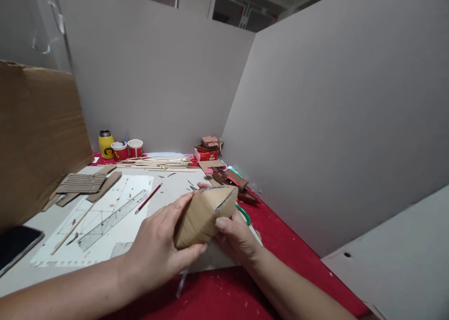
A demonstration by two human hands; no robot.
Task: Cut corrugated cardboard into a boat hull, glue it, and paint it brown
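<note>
Both my hands hold a folded piece of brown corrugated cardboard just above the table. My left hand wraps its left side, thumb underneath at the near edge and fingers along the top. On the right side, my right hand pinches it with the thumb pressed on the face and the fingers behind. The cardboard is bent into a hollow wedge, and its open corrugated edge faces up and to the right.
A white sheet with a clear ruler, a red pencil and a wooden stick lies to the left. Cardboard strips, cups, a yellow jar, a dark phone and brown model pieces surround it. Grey partition walls enclose the red table.
</note>
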